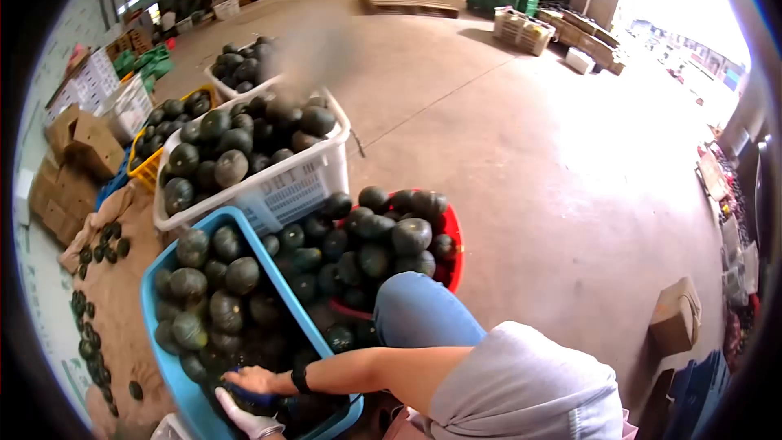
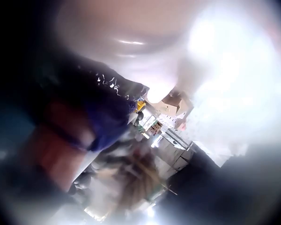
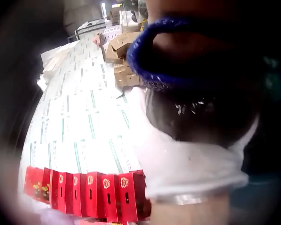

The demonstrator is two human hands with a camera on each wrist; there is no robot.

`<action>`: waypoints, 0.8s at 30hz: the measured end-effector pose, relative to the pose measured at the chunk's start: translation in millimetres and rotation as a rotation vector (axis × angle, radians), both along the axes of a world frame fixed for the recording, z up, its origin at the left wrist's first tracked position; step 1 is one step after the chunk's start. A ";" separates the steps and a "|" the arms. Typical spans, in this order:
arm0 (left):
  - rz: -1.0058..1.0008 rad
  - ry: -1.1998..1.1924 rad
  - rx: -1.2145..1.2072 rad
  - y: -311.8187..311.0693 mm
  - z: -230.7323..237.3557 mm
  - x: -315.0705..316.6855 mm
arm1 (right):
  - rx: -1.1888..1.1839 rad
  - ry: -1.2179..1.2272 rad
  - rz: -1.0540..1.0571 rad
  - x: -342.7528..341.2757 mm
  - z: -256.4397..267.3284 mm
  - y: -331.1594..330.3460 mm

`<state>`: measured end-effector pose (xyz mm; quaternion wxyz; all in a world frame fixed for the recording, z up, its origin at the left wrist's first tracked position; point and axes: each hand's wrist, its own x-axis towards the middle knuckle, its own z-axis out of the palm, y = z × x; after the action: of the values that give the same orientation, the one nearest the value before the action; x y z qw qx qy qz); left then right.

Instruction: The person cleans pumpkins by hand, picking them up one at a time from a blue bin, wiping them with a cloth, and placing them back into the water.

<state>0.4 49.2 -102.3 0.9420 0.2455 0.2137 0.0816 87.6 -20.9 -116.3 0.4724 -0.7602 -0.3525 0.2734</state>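
Over the near blue tub [image 1: 283, 285], the left hand [image 1: 242, 418] curls its grip round a dark squash [image 3: 196, 117], likely to steady it; the right hand [image 1: 257, 379] holds blue cloth [image 2: 107, 123] against it.

Strong daylight glare [image 1: 688, 4] — blurry wrist views.

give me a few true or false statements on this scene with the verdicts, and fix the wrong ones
1. The left hand wears a white glove. True.
2. The right hand, with a black band at its wrist, holds a blue cloth. True.
3. The right hand is gloved in white too. False: bare skin shows on its back.
4. Dark green squashes lie in the light blue tub. True.
5. Only the light blue tub contains squashes. False: the red tub and white crate do too.
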 end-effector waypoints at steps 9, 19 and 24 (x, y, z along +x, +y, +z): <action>0.082 0.380 0.074 -14.4 -7.4 10.8 | 0.249 -0.006 -0.155 -44.5 -25.6 -31.3; 0.255 0.241 0.856 -27.9 17.8 -2.9 | 0.072 -0.140 0.103 38.2 -31.6 -2.8; 0.640 0.532 1.374 -28.4 -1.2 3.7 | 0.020 0.824 -0.350 -14.8 15.4 -23.5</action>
<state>4.1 20.8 -103.5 0.4287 0.7083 0.3930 0.4000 72.7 -44.4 -100.9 0.6199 -0.6314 -0.0034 0.4659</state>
